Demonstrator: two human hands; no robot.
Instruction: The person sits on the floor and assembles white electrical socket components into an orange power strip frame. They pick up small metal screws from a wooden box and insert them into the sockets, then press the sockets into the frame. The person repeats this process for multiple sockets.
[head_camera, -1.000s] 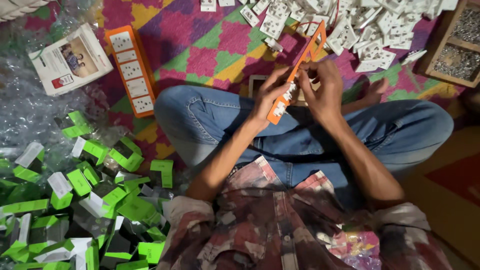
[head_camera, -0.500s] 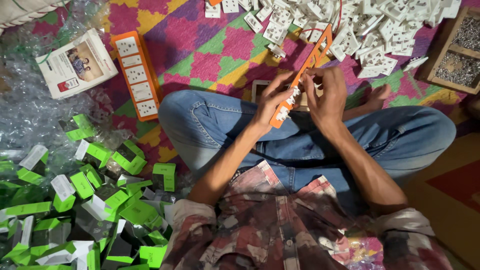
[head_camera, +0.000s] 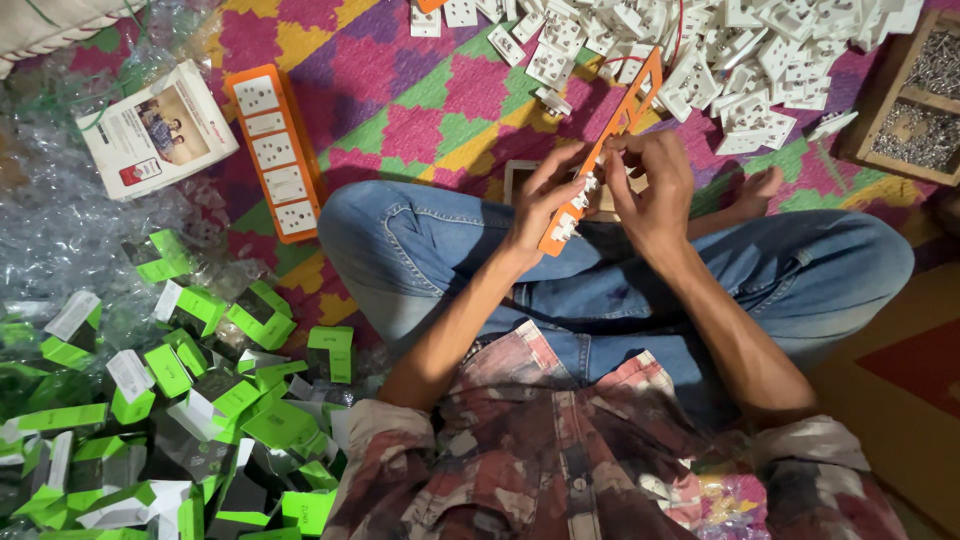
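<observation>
Head view looks straight down on a person sitting cross-legged on a bright patchwork floor mat (head_camera: 400, 120), both hands raised over the lap. The left hand (head_camera: 545, 195) pinches the lower end of a long orange strip frame (head_camera: 603, 150), fingers closed round its edge near the white socket pieces (head_camera: 578, 200) already seated there. The right hand (head_camera: 650, 185) is closed on the frame's middle from the other side, fingertips pressing at the same spot; whether it also holds a loose piece I cannot tell. The frame tilts up and away from the lap, its empty cut-outs pointing toward a heap of loose white sockets (head_camera: 740, 60) on the mat.

That frame looks like thin moulded plastic: light, fairly stiff along its length but likely to flex or twist where the openings leave only narrow rails. I would judge the long edges the safest place to take it, close to wherever a piece is being pushed in, as both hands do.

Around them lie a finished orange strip (head_camera: 275, 150) with its sockets filled, a printed white box (head_camera: 155, 130), crumpled clear wrap, a drift of green and white cartons (head_camera: 200, 400), and a wooden tray of screws (head_camera: 915, 100).

Compared with a second ago, the frame sits a little lower and nearer the knees, and the hands have closed in tighter on its lower half.
</observation>
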